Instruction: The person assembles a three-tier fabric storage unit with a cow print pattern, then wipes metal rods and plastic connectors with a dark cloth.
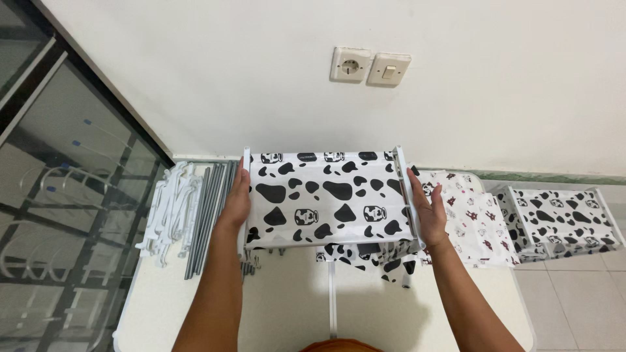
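Observation:
A shelf panel (326, 195) of white fabric with black cow patches is stretched between two white side bars, held level above a white table (280, 306). My left hand (236, 203) presses flat against its left bar and my right hand (426, 210) against its right bar. More cow-print fabric (368, 255) hangs loose under the panel's front edge.
Grey metal tubes (208, 208) and white plastic connector pieces (168, 210) lie on the table's left side. Folded printed fabric (473, 221) lies at the right. Another cow-print shelf panel (561, 218) sits on the tiled floor by the wall. A glass door (59, 195) is at left.

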